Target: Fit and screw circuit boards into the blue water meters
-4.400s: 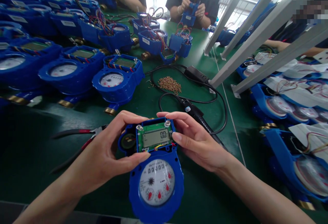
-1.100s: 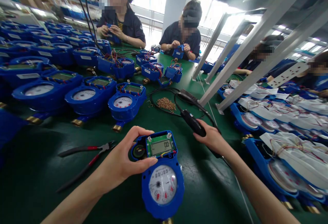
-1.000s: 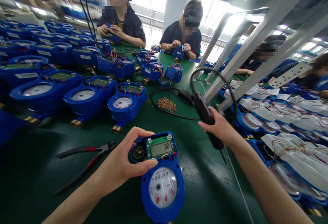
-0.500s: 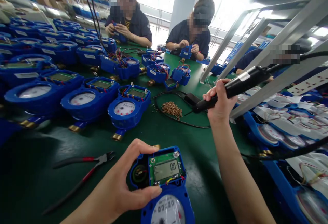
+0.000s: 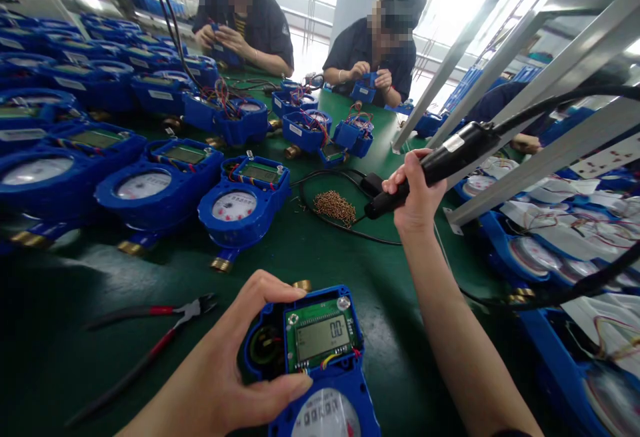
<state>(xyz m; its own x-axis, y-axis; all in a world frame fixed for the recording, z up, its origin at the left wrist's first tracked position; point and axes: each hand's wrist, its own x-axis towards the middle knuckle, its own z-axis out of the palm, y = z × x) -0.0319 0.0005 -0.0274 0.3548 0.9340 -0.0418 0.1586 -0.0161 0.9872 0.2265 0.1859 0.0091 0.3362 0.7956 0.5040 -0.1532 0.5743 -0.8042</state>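
Note:
My left hand (image 5: pixel 250 364) grips the left side of a blue water meter (image 5: pixel 357 390), thumb and fingers around its display housing. The meter's green circuit board carries an LCD reading 0.0 (image 5: pixel 323 339), and its round dial is cut off by the lower edge. My right hand (image 5: pixel 417 194) is wrapped around a black electric screwdriver (image 5: pixel 455 150) with a cable at its rear end. The screwdriver tilts down to the left, its thin bit close to a pile of small brass-coloured screws (image 5: pixel 334 208). Whether the bit touches a screw I cannot tell.
Pliers (image 5: pixel 185 314) with red and black handles lie at the left. Rows of blue meters (image 5: pixel 235 207) fill the left side; more with white parts (image 5: pixel 530 250) stand right. Slanted metal posts (image 5: pixel 495 197) rise at the right. Two co-workers (image 5: pixel 375 57) sit opposite, another at the right.
My right hand left the meter, picked up the screwdriver from the table, turned it round and brought its bit to the screws. My left hand stays on the meter, now lower in view.

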